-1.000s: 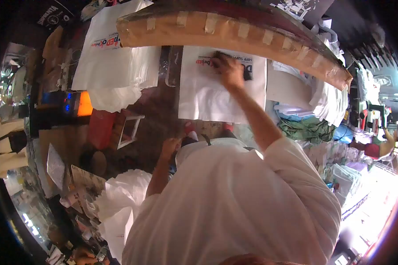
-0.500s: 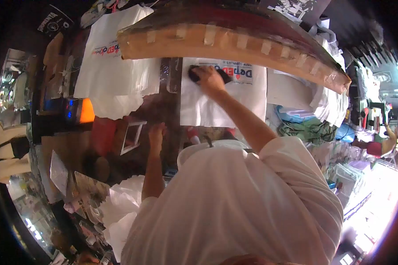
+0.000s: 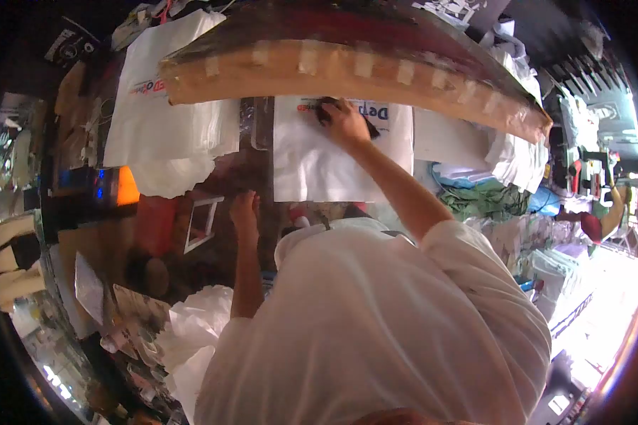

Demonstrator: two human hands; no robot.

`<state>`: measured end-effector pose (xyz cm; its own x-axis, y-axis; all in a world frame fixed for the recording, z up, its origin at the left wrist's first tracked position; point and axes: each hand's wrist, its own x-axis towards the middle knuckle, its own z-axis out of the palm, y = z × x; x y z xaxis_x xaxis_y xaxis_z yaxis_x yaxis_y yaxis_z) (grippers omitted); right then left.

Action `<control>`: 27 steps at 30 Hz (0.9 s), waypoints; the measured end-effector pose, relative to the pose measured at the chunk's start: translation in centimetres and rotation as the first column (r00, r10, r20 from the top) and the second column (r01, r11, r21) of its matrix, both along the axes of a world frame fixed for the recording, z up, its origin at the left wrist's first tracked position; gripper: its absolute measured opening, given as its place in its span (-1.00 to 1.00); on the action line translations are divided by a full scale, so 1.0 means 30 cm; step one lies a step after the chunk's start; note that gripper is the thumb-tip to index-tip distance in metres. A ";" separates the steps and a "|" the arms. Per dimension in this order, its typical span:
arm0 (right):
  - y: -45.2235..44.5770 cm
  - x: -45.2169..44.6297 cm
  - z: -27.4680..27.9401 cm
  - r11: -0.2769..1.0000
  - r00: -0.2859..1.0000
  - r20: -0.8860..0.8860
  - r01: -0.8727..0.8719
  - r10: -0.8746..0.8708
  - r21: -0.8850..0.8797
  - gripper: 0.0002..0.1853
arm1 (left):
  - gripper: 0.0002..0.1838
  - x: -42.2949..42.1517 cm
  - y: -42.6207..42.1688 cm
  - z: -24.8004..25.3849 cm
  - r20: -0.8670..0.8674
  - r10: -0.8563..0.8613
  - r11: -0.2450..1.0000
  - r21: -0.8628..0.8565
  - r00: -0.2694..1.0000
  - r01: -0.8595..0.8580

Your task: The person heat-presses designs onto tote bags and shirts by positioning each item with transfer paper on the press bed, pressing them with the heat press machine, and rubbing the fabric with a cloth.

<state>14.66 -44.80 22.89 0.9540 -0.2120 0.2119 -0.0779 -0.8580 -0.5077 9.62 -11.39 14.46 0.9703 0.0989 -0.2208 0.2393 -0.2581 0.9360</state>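
Observation:
My right hand (image 3: 346, 122) is wrapped round a black pad (image 3: 371, 129) and presses it on the printed lettering of a white cloth (image 3: 312, 166). The cloth lies flat, its far edge hidden under a long wooden frame (image 3: 298, 67) with taped edges. My left hand (image 3: 244, 207) hangs over the dark floor to the left of the cloth, its fingers curled; whether anything is in it is too small to tell. Left of the cloth lies another white printed piece (image 3: 174, 120).
White crumpled material (image 3: 198, 319) is at the lower left, near a white rectangular frame (image 3: 204, 223). Folded green cloth (image 3: 485, 202) and white garments (image 3: 524, 159) lie on the right. Another person's arm (image 3: 615, 212) shows at the far right.
The black pad and my right hand first went left across the print, then slightly back right. My left hand moved forward and away from my body. The view shifted a little.

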 end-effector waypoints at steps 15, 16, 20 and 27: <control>-0.032 -0.005 -0.073 0.996 0.994 0.108 -0.019 0.028 -0.084 -0.62 | -0.78 0.088 -0.055 0.155 -0.005 -0.262 0.965 0.008 0.965 0.262; 0.056 0.031 -0.096 0.991 0.991 0.060 -0.111 0.116 -0.072 -0.59 | -0.78 0.065 -0.080 0.183 -0.006 -0.247 0.969 0.008 0.969 0.247; 0.155 0.150 -0.012 0.984 0.986 0.068 -0.147 0.154 -0.096 -0.60 | -0.66 0.035 -0.175 0.267 0.016 -0.325 0.931 0.179 0.946 0.317; 0.150 0.158 0.029 0.993 0.999 -0.008 -0.049 0.049 -0.106 -0.60 | -0.63 0.036 -0.171 0.258 0.000 -0.382 0.896 0.243 0.924 0.371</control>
<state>19.41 -40.32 23.77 0.9639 -0.1416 0.2255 -0.0371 -0.9100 -0.4129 10.70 -16.52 22.21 0.9538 -0.2326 -0.1900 0.0383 -0.5334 0.8450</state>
